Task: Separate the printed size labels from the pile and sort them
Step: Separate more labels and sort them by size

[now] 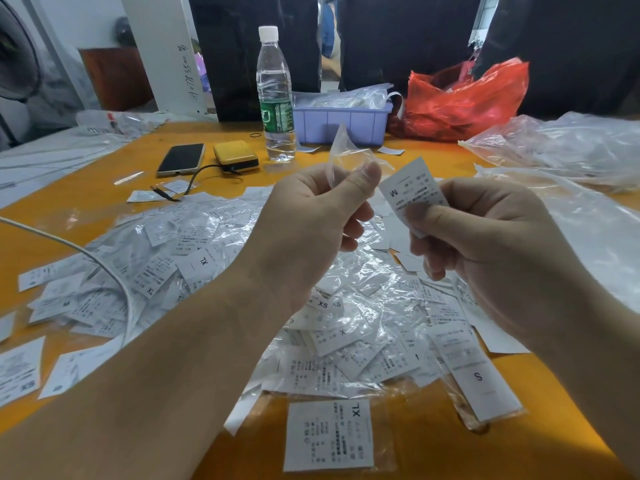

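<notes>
My left hand [311, 216] pinches an empty clear plastic sleeve [341, 150] between thumb and fingers, raised above the table. Just to its right, my right hand [485, 237] pinches a white printed size label marked M [410, 192]. Below both hands spreads a big pile of white labels in clear sleeves [346, 323], with XL, XS, S and M markings showing. One XL label [329, 434] lies alone near the front edge, and an S label [479, 379] lies at the pile's right side.
On the orange table [104, 188] stand a water bottle [275, 95], a phone [180, 160], a yellow power bank [235, 155] and a purple tray [343, 124]. A red bag [464, 98] and clear bags [554, 147] lie at the right; a white cable [104, 268] crosses the left.
</notes>
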Action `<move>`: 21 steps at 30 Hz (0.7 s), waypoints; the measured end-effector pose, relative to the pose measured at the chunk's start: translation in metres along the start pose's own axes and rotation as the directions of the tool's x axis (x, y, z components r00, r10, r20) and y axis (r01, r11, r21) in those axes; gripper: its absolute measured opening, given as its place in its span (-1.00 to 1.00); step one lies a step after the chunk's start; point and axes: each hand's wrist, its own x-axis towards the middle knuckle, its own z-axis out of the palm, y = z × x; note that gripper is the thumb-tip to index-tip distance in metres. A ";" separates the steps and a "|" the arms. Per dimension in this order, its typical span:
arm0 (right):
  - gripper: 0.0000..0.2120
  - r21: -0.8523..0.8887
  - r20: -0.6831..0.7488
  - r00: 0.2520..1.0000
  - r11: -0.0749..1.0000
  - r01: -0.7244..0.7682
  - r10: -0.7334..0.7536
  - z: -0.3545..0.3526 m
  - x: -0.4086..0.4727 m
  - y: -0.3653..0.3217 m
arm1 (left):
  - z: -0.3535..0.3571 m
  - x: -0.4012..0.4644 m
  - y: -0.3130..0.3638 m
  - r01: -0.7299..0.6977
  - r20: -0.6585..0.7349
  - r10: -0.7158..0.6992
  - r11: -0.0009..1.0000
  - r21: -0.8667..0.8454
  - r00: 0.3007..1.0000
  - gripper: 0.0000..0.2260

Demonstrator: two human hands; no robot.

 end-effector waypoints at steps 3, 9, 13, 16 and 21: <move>-0.87 -0.005 -0.014 1.000 1.000 0.001 -0.001 0.000 -0.001 -0.002 | 0.000 0.000 0.000 0.010 0.011 -0.010 1.000 0.001 1.000 -0.77; -0.78 -0.036 -0.076 0.997 0.999 -0.004 0.001 -0.002 0.000 -0.001 | -0.001 0.000 0.000 0.013 0.017 -0.013 1.000 0.012 1.000 -0.77; -0.83 -0.046 -0.022 0.999 0.999 -0.024 0.023 -0.002 0.000 0.000 | -0.002 0.001 -0.001 -0.009 0.021 0.008 0.999 0.043 1.000 -0.79; -0.85 -0.046 0.048 0.996 0.996 -0.070 0.072 -0.002 0.000 0.001 | -0.002 0.001 -0.003 -0.021 0.027 0.020 0.998 0.051 0.999 -0.76; -0.85 0.010 0.138 0.984 0.994 -0.112 0.110 0.000 0.000 -0.001 | -0.003 0.000 -0.001 -0.023 0.062 0.020 0.998 0.057 0.998 -0.82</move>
